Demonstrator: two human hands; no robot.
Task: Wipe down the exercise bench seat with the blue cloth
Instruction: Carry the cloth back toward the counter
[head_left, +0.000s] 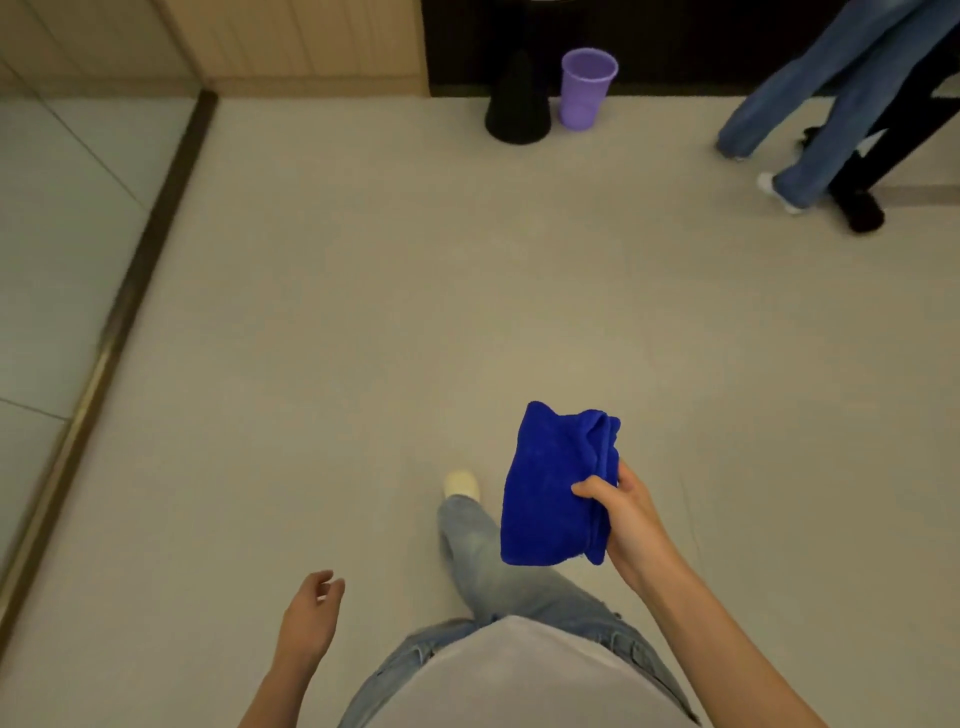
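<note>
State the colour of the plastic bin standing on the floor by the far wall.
The bin is light purple, seen best in the head view.

purple cup (587, 88), black cone (514, 106), bystanders' legs (810, 119)

light level moderate to dim, warm in tone, diffuse and even across the floor (363, 312). shadows faint and soft-edged. dull glare streak on the metal floor strip (98, 364) at left. motion blur on the left hand (311, 608) and on the far-right legs (810, 119). blue cloth (550, 488) sharp, heavily saturated. straight lines bow toward the frame edges.
</note>
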